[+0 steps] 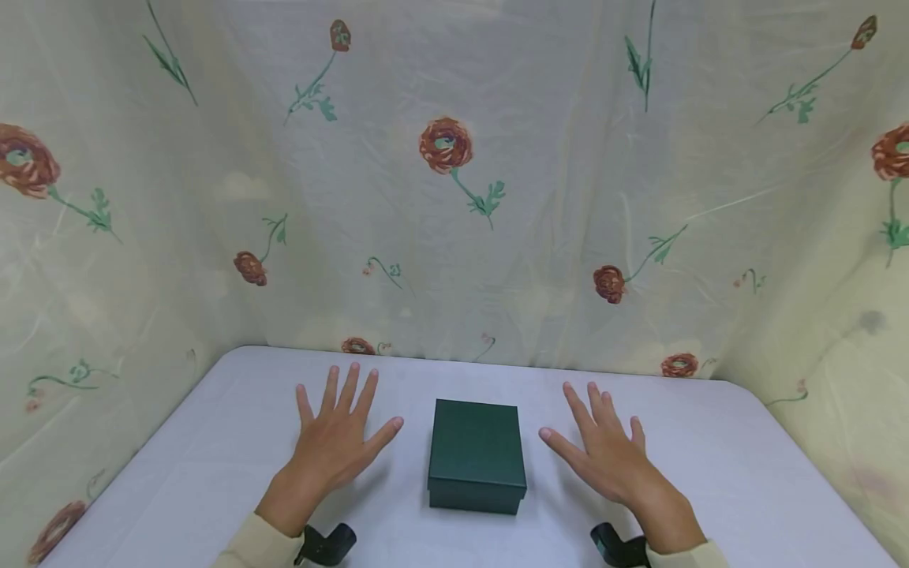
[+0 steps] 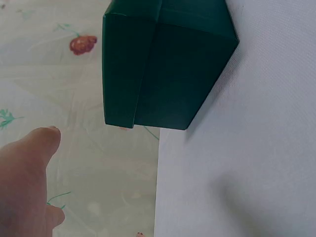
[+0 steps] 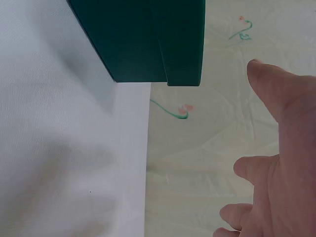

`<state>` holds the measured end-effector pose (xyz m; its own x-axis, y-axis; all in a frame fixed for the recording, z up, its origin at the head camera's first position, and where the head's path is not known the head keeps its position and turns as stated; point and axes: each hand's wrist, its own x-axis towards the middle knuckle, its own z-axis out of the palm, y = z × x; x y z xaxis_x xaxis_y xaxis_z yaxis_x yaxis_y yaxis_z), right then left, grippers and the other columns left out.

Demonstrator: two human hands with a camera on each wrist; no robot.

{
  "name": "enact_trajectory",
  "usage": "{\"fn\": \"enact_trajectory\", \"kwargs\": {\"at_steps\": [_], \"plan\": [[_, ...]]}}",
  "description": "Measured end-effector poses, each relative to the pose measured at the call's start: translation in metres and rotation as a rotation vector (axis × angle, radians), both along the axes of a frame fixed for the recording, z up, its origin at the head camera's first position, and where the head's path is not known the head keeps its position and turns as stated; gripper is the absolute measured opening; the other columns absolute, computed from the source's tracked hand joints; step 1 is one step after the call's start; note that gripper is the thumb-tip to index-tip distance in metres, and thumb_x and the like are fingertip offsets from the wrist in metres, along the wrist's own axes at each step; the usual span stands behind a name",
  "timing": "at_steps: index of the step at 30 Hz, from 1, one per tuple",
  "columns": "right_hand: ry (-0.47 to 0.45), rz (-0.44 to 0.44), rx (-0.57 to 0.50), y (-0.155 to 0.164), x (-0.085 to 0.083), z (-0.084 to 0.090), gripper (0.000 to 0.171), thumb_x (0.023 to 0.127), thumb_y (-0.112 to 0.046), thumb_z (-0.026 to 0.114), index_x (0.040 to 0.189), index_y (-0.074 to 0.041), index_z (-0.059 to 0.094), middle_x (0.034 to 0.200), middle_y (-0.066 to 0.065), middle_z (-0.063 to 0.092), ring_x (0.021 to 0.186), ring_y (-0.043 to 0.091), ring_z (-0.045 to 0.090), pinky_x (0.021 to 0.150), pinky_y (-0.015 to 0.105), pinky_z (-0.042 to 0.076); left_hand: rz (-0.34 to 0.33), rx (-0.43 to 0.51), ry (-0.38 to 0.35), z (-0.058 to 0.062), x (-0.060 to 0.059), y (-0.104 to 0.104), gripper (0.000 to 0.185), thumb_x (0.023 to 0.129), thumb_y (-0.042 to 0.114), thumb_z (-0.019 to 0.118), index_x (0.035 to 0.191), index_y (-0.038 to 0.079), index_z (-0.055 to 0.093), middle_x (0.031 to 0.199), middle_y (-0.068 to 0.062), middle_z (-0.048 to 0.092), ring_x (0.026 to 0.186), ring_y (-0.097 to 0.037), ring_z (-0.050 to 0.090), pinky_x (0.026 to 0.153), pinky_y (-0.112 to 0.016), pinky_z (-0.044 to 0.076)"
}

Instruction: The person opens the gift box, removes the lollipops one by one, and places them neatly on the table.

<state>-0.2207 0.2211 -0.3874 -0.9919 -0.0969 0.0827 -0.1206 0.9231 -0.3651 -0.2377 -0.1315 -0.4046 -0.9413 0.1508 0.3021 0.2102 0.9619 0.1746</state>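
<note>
A dark green lidded box (image 1: pixel 477 446) sits on the white table in the head view, its lid on. To its left is my left hand (image 1: pixel 332 446), fingers spread and straight, held apart from the box. My right hand (image 1: pixel 609 454) is spread in the same way on the other side, also not touching it. The left wrist view shows the side of the box (image 2: pixel 173 74) and the left thumb (image 2: pixel 37 145). In the right wrist view the box (image 3: pixel 148 44) appears at the top, with the right thumb and some fingertips at the right.
The table (image 1: pixel 398 544) has a white cover with rounded far corners. A pale curtain (image 1: pixel 540 197) printed with red flowers hangs behind it and along both sides. Black wrist-worn devices (image 1: pixel 330 544) show at both wrists, beside light sleeves.
</note>
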Motion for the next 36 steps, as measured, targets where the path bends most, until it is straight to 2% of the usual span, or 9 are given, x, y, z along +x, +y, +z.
{"fn": "enact_trajectory", "kwargs": {"at_steps": [6,13,16,22,25,28,31,36], "plan": [[-0.036,0.023,-0.047,-0.003,-0.001,-0.001,0.094,0.087,-0.073,0.043,0.156,-0.015,0.015,0.158,0.025,0.004,0.142,0.049,-0.001,0.101,0.077,-0.006,-0.014,0.0,-0.028,0.001,0.0,0.001,0.086,0.09,0.068,0.043,0.155,0.016,0.022,0.16,-0.014,0.013,0.146,-0.04,0.002,0.106,-0.071,-0.009],[-0.066,0.051,-0.084,-0.007,-0.001,0.001,0.093,0.087,-0.072,0.043,0.156,-0.017,0.014,0.159,0.022,0.003,0.143,0.048,0.0,0.102,0.076,-0.004,-0.04,0.017,-0.032,0.003,0.001,0.0,0.084,0.091,0.068,0.041,0.155,0.016,0.023,0.16,-0.014,0.014,0.146,-0.039,0.005,0.107,-0.072,-0.004],[-0.074,0.068,-0.104,-0.009,-0.002,0.001,0.092,0.088,-0.071,0.043,0.156,-0.017,0.014,0.159,0.022,0.005,0.143,0.047,0.003,0.102,0.076,-0.001,-0.079,0.067,-0.089,0.004,0.001,0.001,0.084,0.092,0.068,0.038,0.155,0.016,0.019,0.161,-0.012,0.01,0.146,-0.038,0.002,0.107,-0.071,-0.003],[-0.102,0.106,-0.156,-0.011,-0.003,0.002,0.091,0.09,-0.069,0.041,0.156,-0.015,0.012,0.16,0.02,0.005,0.144,0.043,0.008,0.104,0.075,0.004,-0.198,0.233,-0.203,0.006,0.0,0.003,0.084,0.093,0.068,0.035,0.156,0.018,0.013,0.162,-0.007,0.005,0.147,-0.03,-0.002,0.111,-0.067,0.0],[-0.141,0.121,-0.205,-0.01,-0.002,0.003,0.09,0.091,-0.068,0.041,0.156,-0.014,0.011,0.16,0.018,0.005,0.145,0.042,0.006,0.106,0.072,0.005,-0.243,0.28,-0.232,0.005,-0.001,0.005,0.083,0.094,0.067,0.037,0.156,0.017,0.012,0.162,-0.005,0.005,0.148,-0.028,0.001,0.112,-0.065,0.005],[-0.169,0.144,-0.254,-0.01,-0.001,0.003,0.09,0.091,-0.066,0.043,0.156,-0.012,0.011,0.161,0.016,0.007,0.145,0.04,0.008,0.109,0.068,0.011,-0.274,0.321,-0.272,0.003,-0.001,0.007,0.085,0.092,0.068,0.038,0.156,0.019,0.012,0.162,-0.002,0.005,0.148,-0.025,0.003,0.114,-0.061,0.009],[-0.186,0.153,-0.291,-0.01,-0.002,0.001,0.09,0.092,-0.064,0.045,0.156,-0.011,0.013,0.16,0.015,0.011,0.145,0.039,0.012,0.108,0.066,0.02,-0.308,0.364,-0.308,0.0,-0.002,0.008,0.087,0.091,0.069,0.041,0.156,0.02,0.011,0.162,0.002,0.006,0.148,-0.021,0.006,0.115,-0.056,0.014],[-0.21,0.153,-0.324,-0.01,-0.001,-0.001,0.083,0.093,-0.062,0.046,0.155,-0.014,0.02,0.158,0.015,0.02,0.143,0.041,0.021,0.106,0.066,0.027,-0.355,0.436,-0.361,-0.004,-0.004,0.009,0.086,0.091,0.066,0.046,0.156,0.02,0.014,0.161,0.002,0.013,0.147,-0.019,0.014,0.116,-0.051,0.019]]}}
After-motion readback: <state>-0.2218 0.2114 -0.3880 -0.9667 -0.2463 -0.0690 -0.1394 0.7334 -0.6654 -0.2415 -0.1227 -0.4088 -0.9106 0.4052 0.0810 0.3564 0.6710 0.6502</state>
